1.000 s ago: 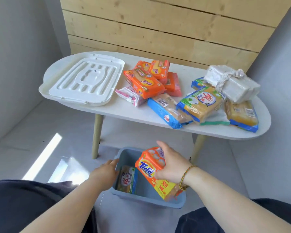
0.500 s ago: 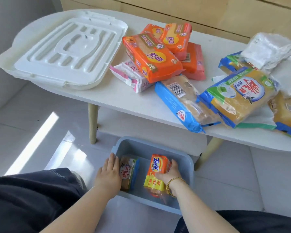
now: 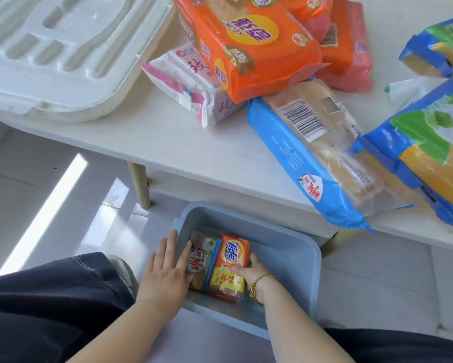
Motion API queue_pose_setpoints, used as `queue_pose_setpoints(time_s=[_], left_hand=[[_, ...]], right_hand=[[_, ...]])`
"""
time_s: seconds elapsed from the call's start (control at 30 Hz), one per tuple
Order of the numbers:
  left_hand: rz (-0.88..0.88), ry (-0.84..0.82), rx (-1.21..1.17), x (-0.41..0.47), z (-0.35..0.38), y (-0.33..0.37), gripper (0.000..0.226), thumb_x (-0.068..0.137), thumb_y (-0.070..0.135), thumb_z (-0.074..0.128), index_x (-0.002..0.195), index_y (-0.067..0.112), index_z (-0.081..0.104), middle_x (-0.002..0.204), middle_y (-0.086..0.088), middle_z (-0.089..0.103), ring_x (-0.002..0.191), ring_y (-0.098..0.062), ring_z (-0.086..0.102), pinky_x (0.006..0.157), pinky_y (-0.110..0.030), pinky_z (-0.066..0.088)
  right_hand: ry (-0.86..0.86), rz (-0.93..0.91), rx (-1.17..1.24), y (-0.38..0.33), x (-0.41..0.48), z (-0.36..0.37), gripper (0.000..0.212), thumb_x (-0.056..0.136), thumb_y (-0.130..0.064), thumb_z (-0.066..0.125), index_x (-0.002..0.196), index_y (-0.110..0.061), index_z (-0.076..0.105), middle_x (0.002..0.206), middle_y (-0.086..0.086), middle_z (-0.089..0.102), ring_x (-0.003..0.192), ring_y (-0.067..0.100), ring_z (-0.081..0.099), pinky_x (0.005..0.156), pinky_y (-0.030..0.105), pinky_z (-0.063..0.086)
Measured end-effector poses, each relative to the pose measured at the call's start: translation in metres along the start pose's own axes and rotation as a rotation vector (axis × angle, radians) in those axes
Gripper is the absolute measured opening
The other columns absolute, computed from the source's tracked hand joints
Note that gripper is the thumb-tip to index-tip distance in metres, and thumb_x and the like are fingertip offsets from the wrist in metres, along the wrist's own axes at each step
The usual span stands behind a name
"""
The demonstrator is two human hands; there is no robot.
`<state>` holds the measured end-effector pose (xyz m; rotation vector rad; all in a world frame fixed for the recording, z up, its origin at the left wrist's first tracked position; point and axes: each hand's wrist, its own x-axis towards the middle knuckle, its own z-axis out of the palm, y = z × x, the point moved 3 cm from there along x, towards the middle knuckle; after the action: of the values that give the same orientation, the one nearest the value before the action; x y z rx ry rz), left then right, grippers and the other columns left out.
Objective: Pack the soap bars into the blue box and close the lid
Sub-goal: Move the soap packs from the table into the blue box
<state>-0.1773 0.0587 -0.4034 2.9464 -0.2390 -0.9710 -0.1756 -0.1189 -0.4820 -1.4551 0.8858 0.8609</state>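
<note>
While the right hand [image 3: 249, 271] curls its fingers round the orange Tide pack [image 3: 232, 260], standing it on edge in the blue box [image 3: 285, 258] on the floor, tight against the green-and-white pack [image 3: 200, 260], the left hand [image 3: 165, 268] lies flat over the box's left rim, fingers straight, gripping nothing; bracing the box, I'd say. Packing them side by side looks like a space-saver, and more wait on the table [image 3: 167, 142]: the big orange pack [image 3: 249, 45], the blue pack [image 3: 322, 158], plus the white lid [image 3: 63, 48].
</note>
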Motion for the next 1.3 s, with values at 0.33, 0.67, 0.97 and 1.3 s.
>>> queue_pose_setpoints(time_s=[0.33, 0.67, 0.97, 1.3], left_hand=[[-0.019, 0.022, -0.027, 0.007, 0.009, -0.002, 0.061, 0.095, 0.041, 0.020, 0.138, 0.024, -0.021, 0.127, -0.003, -0.044, 0.139, -0.034, -0.017, 0.116, -0.042, 0.001], [-0.040, 0.020, -0.020, 0.006, 0.005, -0.002, 0.062, 0.095, 0.041, 0.022, 0.139, 0.026, -0.019, 0.147, -0.013, -0.032, 0.140, -0.032, -0.017, 0.116, -0.041, 0.002], [0.061, 0.144, -0.221, -0.018, -0.043, 0.003, 0.059, 0.093, 0.033, 0.038, 0.143, 0.025, 0.007, 0.153, -0.004, 0.019, 0.139, -0.023, 0.020, 0.114, -0.035, 0.016], [0.581, 0.783, -0.523, -0.110, -0.155, 0.075, 0.021, 0.081, 0.012, 0.053, 0.094, 0.008, 0.069, 0.089, -0.010, 0.074, 0.084, -0.021, 0.067, 0.075, -0.024, 0.040]], right_hand=[[0.037, -0.076, -0.287, 0.005, 0.006, -0.002, 0.056, 0.081, -0.013, 0.065, 0.130, -0.014, 0.040, 0.130, 0.011, 0.055, 0.118, 0.027, 0.053, 0.102, 0.046, 0.044], [0.075, -0.094, -0.378, 0.009, 0.001, -0.008, 0.048, 0.083, -0.023, 0.064, 0.125, -0.014, 0.044, 0.130, 0.009, 0.056, 0.117, 0.024, 0.055, 0.096, 0.038, 0.046], [0.208, -0.208, -0.480, -0.022, -0.072, -0.038, 0.043, 0.094, -0.016, 0.041, 0.137, -0.011, 0.038, 0.137, 0.014, 0.049, 0.112, 0.026, 0.056, 0.096, 0.030, 0.042], [0.209, -0.647, -0.606, -0.079, -0.234, -0.045, 0.036, 0.086, -0.008, 0.052, 0.056, -0.029, 0.051, 0.074, 0.008, 0.067, 0.077, 0.024, 0.065, 0.073, 0.031, 0.051]])
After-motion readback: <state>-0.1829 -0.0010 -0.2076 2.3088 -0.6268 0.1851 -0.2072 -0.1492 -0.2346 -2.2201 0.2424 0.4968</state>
